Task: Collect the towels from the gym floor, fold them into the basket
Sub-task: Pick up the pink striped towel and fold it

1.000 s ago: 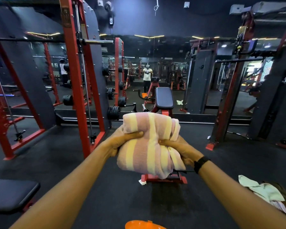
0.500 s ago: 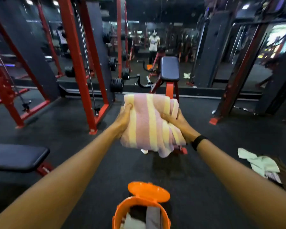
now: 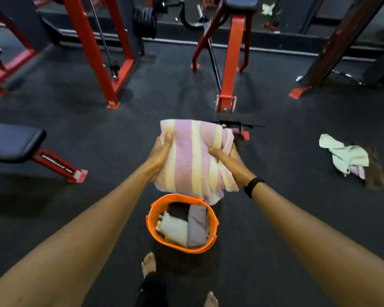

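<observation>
A folded pink-and-yellow striped towel (image 3: 193, 158) hangs in the air just above the far rim of an orange basket (image 3: 150, 224). My left hand (image 3: 159, 156) grips its left edge, thumb on top. My right hand (image 3: 228, 165) grips its right side, fingers curled into the cloth. The basket stands on the dark floor in front of my bare feet and holds several folded towels, white, grey and dark. A crumpled pale green towel (image 3: 344, 155) lies on the floor to the right, on top of a brown cloth (image 3: 375, 171).
A red-framed bench (image 3: 231, 52) stands straight ahead beyond the towel. A flat black bench (image 3: 11, 140) is at the left. Red rack posts (image 3: 91, 52) rise at the back left, and a dark machine frame (image 3: 333, 45) at the back right. The floor is dark rubber.
My view has tilted down and the towel has come lower, from chest height to just over the basket. The basket and my feet are now in full view. Both hands keep their grip.
</observation>
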### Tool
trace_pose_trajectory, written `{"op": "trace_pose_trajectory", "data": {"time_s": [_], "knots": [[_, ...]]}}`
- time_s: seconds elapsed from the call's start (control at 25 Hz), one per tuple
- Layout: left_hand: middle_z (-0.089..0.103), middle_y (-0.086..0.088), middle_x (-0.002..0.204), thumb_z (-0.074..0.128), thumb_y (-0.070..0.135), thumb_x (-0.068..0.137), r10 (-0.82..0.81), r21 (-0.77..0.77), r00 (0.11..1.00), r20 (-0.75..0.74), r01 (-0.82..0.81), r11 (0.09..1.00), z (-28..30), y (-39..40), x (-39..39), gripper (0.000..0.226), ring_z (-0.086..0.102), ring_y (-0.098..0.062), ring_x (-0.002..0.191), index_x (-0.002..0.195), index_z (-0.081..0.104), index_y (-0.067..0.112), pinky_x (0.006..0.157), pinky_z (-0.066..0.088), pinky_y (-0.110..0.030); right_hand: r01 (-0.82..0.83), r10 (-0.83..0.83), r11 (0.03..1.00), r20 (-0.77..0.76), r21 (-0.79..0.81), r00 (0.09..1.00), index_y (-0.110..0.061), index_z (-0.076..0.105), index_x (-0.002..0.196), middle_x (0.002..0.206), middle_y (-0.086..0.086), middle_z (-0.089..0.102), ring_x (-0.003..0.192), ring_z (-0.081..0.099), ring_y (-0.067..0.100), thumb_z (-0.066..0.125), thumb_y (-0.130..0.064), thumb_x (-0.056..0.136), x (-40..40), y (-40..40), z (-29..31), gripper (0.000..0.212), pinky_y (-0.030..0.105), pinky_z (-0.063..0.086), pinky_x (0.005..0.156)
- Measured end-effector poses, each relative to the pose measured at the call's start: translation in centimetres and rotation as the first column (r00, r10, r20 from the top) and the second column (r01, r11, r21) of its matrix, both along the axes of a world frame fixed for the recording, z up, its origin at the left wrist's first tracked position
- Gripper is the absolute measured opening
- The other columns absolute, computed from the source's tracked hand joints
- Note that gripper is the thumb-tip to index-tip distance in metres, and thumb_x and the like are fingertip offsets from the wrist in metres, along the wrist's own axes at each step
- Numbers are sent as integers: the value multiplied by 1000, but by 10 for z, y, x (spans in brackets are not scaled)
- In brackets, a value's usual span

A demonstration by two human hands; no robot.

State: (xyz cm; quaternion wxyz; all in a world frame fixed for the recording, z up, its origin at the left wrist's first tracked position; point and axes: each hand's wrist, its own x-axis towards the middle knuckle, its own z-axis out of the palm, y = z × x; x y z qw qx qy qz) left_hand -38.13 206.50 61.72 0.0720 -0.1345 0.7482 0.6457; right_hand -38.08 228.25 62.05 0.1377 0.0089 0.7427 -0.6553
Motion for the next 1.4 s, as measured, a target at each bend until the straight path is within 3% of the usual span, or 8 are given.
{"op": "trace_pose_trajectory", "data": {"time_s": [0.24, 0.48, 0.6, 0.72, 0.84, 1.0, 1.16, 1.4], "knots": [[48, 5, 126, 29, 52, 99, -74, -44, 985, 159, 82, 996, -172, -17, -36, 45, 48, -15, 119, 131, 40, 23, 95, 37, -33, 103, -113, 993, 192, 64, 975, -42, 47, 114, 118, -16, 61, 100, 59, -11, 67, -38, 87, -15, -32, -162, 34, 21, 49, 91], [50, 10, 133, 25, 76, 84, -84, -56, 939, 335, 109, 992, -430, -43, -40, 75, 41, -16, 133, 136, 42, 26, 105, 32, -32, 161, -232, 934, 199, 318, 952, -41, 36, 135, 135, -19, 48, 127, 46, 0, 66, -55, 81, -8, -69, -412, 63, 25, 37, 105], [33, -1, 153, 28, 70, 90, 6, -87, 898, 440, 36, 996, -527, -43, -29, 76, 26, -21, 143, 150, 26, 23, 117, 16, -35, 126, -280, 874, 275, 469, 920, -18, 24, 148, 147, 0, 36, 139, 33, 19, 64, -60, 80, 6, -79, -512, 89, 32, 25, 114], [38, 8, 144, 32, 43, 101, -56, -79, 925, 376, 92, 993, -597, -47, -19, 50, 34, -16, 138, 147, 25, 25, 112, 24, -29, 105, -212, 929, 277, 356, 937, -38, -6, 150, 158, -7, 19, 143, 24, 10, 65, -56, 82, 17, -85, -597, 100, 37, 22, 118], [21, 3, 157, 45, 56, 93, -199, -78, 921, 333, 238, 968, -641, -63, -8, 81, 25, -10, 141, 153, 3, 24, 116, 25, -36, -2, -146, 831, 222, 556, 964, -35, -26, 143, 162, 1, -7, 148, 9, 17, 61, -51, 87, 22, -84, -632, 104, 40, 16, 118], [5, -18, 158, 53, 31, 95, -517, -760, 854, 58, 373, 532, -645, -64, 4, 84, -3, -22, 147, 153, -5, 19, 118, 13, -46, -143, 246, 539, 7, 830, 969, -22, 0, 154, 161, 11, -4, 149, -3, 25, 36, -71, 87, 32, -82, -626, 91, 46, 3, 120], [13, -22, 158, 48, 81, 72, -835, -769, 437, 335, 638, 26, -656, -71, 9, 114, 7, -35, 147, 153, 15, 7, 112, 20, -61, -329, 481, 324, 145, 887, 865, -22, 11, 154, 160, 17, 2, 147, 5, 40, 28, -92, 70, 37, -85, -652, 112, 64, 22, 110], [1, -21, 159, 35, 99, 56, -744, -707, 469, 477, 707, -7, -710, -83, -6, 138, 4, -39, 147, 153, 5, 7, 111, 17, -65, -410, 456, 271, 259, 871, 852, -23, 12, 154, 161, 16, 0, 146, -1, 44, 34, -98, 56, 24, -102, -714, 126, 73, 16, 106]]}}
